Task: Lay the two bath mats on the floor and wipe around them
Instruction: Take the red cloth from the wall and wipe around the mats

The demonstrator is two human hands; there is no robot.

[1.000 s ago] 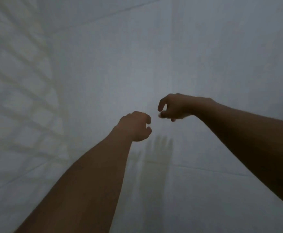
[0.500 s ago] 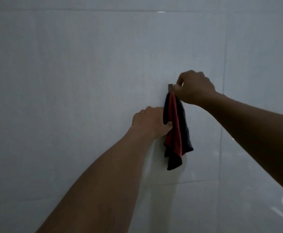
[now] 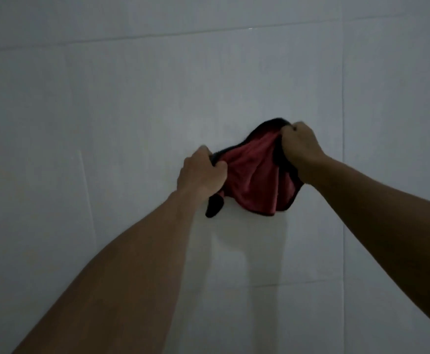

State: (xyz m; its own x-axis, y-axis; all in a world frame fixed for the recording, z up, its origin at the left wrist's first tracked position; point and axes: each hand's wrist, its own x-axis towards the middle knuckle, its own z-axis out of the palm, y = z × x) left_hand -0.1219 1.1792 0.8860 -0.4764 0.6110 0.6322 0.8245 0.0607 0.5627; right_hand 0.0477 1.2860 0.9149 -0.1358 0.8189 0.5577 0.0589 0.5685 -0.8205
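Head view: the only camera, looking at a tiled wall in dim light.
Left hand (image 3: pixel 202 172): raised in front of the wall, seen from the back, with its fingers curled tight around the left edge of the cloth and the thumb pressed onto the red side.
Right hand (image 3: pixel 302 146): higher and to the right, with its fingers bunched together and clamped on the cloth's upper right corner.
Cloth (image 3: pixel 252 180): red on the side facing the camera and black along the edges and back. It is stretched and crumpled between the two hands, off the floor, at or just in front of the wall. Its lower edge sags below both hands, and a black corner hangs under the left wrist.
Contact with wall: cannot tell whether the cloth touches the tiles.
Left forearm (image 3: pixel 132 264): bare, reaching up from the lower left.
Right forearm (image 3: pixel 375 213): bare, coming in from the right edge.
Wall (image 3: pixel 106 123): pale grey-white tiles with thin grout lines, one horizontal line above the hands and one vertical line to the right of the right hand.
Shadow (image 3: pixel 247 246): a soft dark patch on the tiles directly beneath the cloth.
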